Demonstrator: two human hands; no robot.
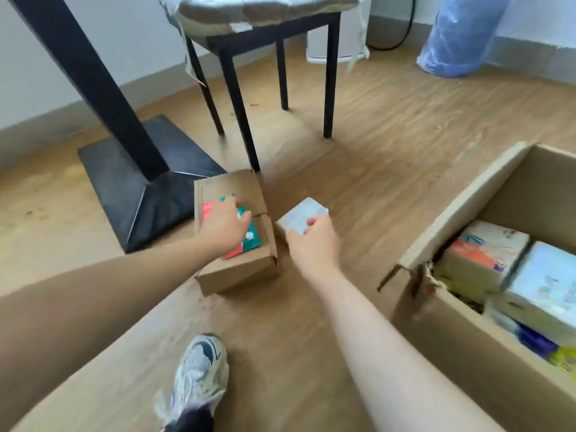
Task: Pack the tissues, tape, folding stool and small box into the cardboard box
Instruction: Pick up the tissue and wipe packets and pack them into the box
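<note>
- Left hand (223, 227) reaches into the small box (237, 269) on the floor (358, 157), fingers spread over red and green packets (249, 241);
- right hand (313, 244) beside it, fingers clamped on a pale tissue pack (300, 215);
- cardboard box (461, 325) at right holds more tissue packs (486, 247).

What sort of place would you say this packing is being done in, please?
Probably a room in a home or small office: wood-look floor, a cushioned stool beside a black table base, and a fan or heater by the wall.
</note>
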